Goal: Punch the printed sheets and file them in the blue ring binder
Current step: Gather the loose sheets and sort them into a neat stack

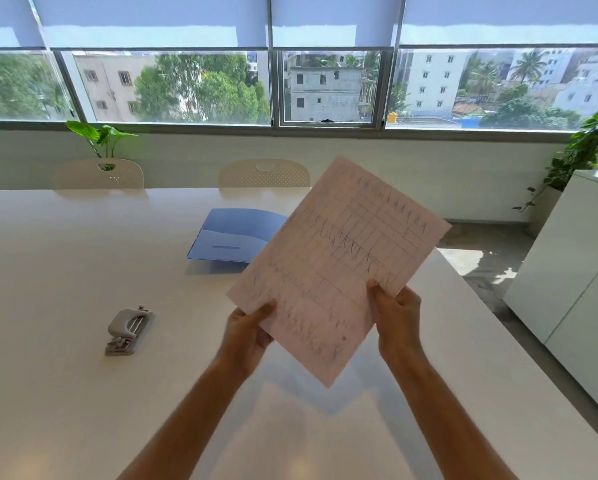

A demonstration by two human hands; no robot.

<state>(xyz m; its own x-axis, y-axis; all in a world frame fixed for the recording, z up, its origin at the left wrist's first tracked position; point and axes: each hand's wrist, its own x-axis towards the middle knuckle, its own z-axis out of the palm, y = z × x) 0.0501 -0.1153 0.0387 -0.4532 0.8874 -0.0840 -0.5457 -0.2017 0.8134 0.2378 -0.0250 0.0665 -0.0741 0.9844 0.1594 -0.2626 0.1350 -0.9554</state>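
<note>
The printed sheets (339, 258), white paper with a table grid showing through, are held up in the air above the white table (65, 254), tilted like a diamond. My left hand (249, 327) pinches their lower left edge. My right hand (398, 313) pinches their lower right edge. The blue ring binder (231, 237) lies open on the table behind the sheets, partly hidden by them. A grey hole punch (129, 330) sits on the table to the left of my left hand, apart from it.
Two beige chairs (263, 173) stand at the table's far side under a wide window. A white cabinet (574, 271) stands to the right past the table's edge. Potted plants (588, 150) sit in both far corners.
</note>
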